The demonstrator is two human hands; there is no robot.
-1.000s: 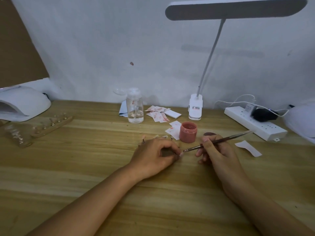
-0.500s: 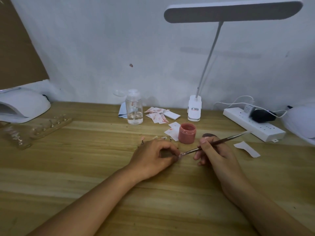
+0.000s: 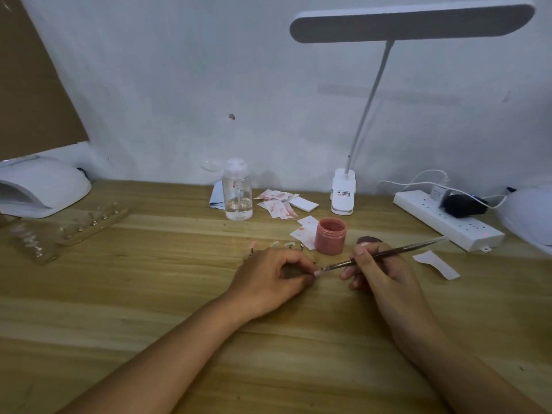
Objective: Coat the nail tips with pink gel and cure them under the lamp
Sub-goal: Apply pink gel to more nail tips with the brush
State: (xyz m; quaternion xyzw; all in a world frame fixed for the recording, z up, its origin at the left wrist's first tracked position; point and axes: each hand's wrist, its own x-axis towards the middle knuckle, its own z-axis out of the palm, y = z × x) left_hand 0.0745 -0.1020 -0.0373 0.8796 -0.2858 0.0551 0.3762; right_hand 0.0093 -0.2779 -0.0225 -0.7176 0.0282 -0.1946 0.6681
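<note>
Mid-frame, my left hand (image 3: pixel 268 276) pinches a nail tip (image 3: pixel 317 273), my right hand (image 3: pixel 380 274) grips the brush (image 3: pixel 388 254), coating it; next likely needs steady strokes.

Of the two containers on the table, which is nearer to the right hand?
The short pink jar, just beyond the right hand; the tall clear bottle stands farther back, to the left.

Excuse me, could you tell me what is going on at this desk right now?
A person is painting a nail tip. The left hand pinches a small nail tip, and the right hand holds a thin brush with its bristle end at that tip. An open jar of pink gel stands on the wooden table just behind the hands. The white curing lamp sits at the far left.
</note>
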